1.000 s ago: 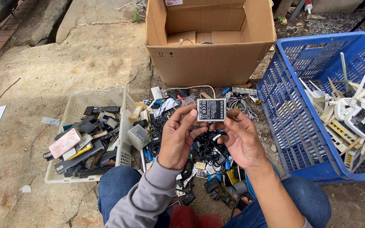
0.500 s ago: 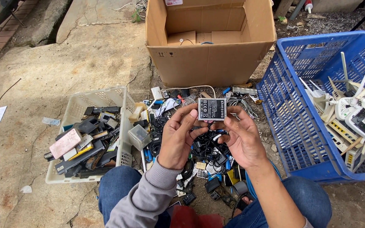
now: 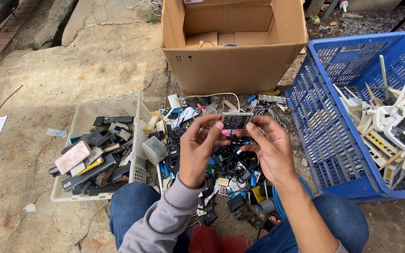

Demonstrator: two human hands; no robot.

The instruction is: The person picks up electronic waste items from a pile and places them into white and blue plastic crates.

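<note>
Both hands pinch a small flat battery (image 3: pixel 236 120) by its ends, left hand (image 3: pixel 201 147) at nine o'clock, right hand (image 3: pixel 269 149) at three; it is dark-faced, rectangular, held level.

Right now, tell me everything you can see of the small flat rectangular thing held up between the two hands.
The small flat rectangular battery-like slab is dark grey with a pale silvery border, and its face carries fine light print. It looks like hard plastic or foil-wrapped. It is held level, long side across, above the heap of black cables and chargers. The left hand pinches its left end, and the right hand its right end, both by the fingertips. Nothing else touches it.
</note>
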